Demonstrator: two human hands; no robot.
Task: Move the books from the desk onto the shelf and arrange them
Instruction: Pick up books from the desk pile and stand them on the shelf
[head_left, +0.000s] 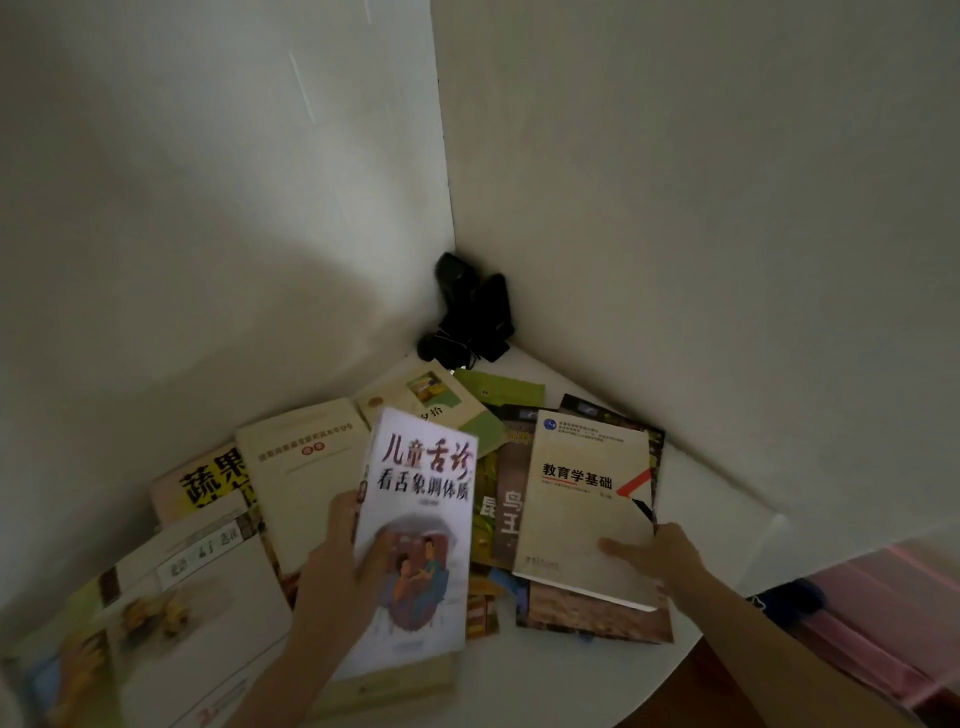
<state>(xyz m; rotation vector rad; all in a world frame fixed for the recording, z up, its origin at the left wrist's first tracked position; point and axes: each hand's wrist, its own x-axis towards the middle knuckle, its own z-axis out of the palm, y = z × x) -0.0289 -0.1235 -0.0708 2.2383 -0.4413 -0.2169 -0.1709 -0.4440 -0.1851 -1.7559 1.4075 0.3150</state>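
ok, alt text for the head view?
A person's left hand lifts a white book while the right hand grips a cream textbook, above books scattered on a white corner desk. A black object sits in the corner.

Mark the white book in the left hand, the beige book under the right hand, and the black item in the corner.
white book (423, 499), head view, upper cover
beige book (582, 525), head view, cover middle
black item (470, 317), head view, its middle
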